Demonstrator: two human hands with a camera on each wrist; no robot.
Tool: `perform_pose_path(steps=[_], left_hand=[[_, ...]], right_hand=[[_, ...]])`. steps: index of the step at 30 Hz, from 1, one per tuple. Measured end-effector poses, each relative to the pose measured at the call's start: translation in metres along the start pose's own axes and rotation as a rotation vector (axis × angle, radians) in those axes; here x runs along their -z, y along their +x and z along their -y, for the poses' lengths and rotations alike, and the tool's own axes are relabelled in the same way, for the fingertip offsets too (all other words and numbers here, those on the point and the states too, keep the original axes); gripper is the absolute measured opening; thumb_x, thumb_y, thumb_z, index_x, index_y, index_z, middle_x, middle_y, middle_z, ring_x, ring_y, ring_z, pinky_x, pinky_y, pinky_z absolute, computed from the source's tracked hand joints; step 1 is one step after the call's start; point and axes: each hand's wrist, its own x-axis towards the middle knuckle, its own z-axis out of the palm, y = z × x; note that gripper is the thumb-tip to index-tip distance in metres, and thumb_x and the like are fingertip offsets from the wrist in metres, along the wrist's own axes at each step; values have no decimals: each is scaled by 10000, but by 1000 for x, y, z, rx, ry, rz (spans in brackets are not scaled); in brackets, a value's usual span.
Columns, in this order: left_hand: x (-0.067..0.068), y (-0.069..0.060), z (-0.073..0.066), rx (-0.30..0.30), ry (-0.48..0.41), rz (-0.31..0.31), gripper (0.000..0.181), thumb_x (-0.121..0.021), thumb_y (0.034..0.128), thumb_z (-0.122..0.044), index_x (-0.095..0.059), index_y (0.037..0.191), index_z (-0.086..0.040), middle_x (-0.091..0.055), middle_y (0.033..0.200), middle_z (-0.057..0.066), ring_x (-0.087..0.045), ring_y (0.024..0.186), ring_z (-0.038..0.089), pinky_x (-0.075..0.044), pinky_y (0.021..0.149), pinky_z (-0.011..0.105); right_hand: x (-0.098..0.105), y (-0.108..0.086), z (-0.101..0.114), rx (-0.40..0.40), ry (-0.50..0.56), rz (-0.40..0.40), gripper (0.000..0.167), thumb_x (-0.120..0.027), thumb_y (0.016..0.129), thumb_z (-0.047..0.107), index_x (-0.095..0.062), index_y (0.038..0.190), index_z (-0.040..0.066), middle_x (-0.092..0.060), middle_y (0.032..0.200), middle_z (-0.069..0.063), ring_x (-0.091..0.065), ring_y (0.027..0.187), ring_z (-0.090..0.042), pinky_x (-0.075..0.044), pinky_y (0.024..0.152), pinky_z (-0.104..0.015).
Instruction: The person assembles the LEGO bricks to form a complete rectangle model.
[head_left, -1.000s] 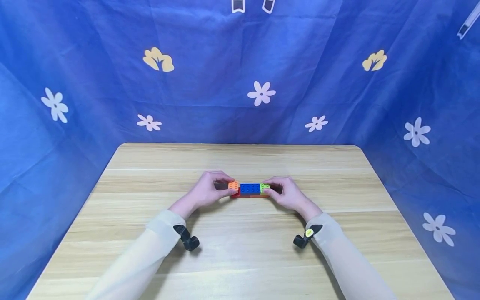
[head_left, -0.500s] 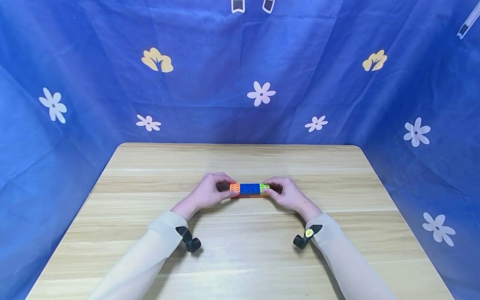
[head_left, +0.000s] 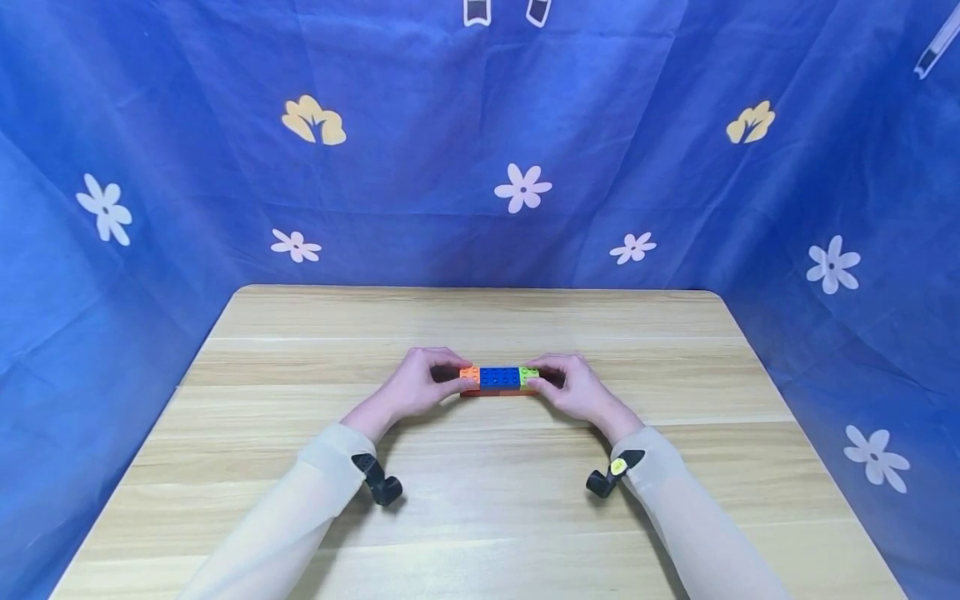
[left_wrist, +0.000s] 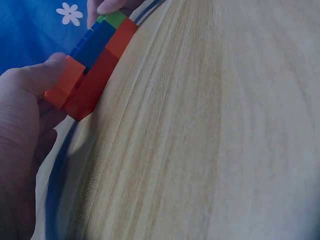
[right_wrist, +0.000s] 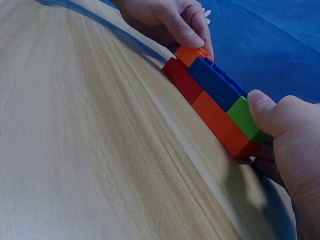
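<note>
A short two-layer wall of toy building bricks lies across the middle of the table. Its lower layer pairs a red brick (right_wrist: pixel 182 81) on the left with an orange brick (right_wrist: pixel 218 125) on the right. On top run a small orange brick (left_wrist: pixel 69 79), a long blue brick (head_left: pixel 499 378) and a small green brick (right_wrist: pixel 245 120), side by side. My left hand (head_left: pixel 420 385) pinches the small orange brick between thumb and fingers at the left end. At the opposite end, my right hand (head_left: pixel 577 390) grips the green brick. Fingers partly cover both end bricks.
The wood-grain table (head_left: pixel 480 492) extends around the bricks on all sides. A blue curtain (head_left: pixel 420 167) with flower prints hangs behind it and at both sides. Small black cameras (head_left: pixel 385 487) are strapped to both sleeves.
My left hand has brought the small orange brick slightly right and down, so its gap to the blue brick has closed. The red brick's top is now covered. My right hand has stayed still.
</note>
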Motion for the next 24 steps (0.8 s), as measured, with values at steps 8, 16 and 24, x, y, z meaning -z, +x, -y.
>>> perform_pose_path(steps=[8, 16, 24], left_hand=[[-1, -3, -1, -22, 2, -24, 327, -895, 887, -325, -830, 1151, -143, -774, 1095, -55, -706, 1077, 167, -514, 1041, 405], [-5, -8, -2, 14, -7, -50, 334, -917, 861, -312, -833, 1141, -150, -775, 1097, -33, -704, 1060, 191, -491, 1051, 439], [-11, -10, -1, 51, -74, -65, 326, -916, 862, -331, -840, 1132, -166, -767, 1056, -78, -695, 1040, 163, -498, 1031, 420]], right_hand=[[-3, 1, 0, -16, -12, -1, 281, -817, 961, 201, -793, 1222, 102, -768, 1179, -4, -714, 1076, -159, -566, 971, -409], [-5, 1, -2, 6, -10, 3, 286, -814, 964, 205, -791, 1229, 100, -768, 1179, -2, -712, 1089, -167, -561, 985, -410], [-4, -2, -4, -2, -10, -10, 271, -825, 954, 184, -799, 1212, 106, -770, 1151, 14, -709, 1023, -139, -575, 925, -388]])
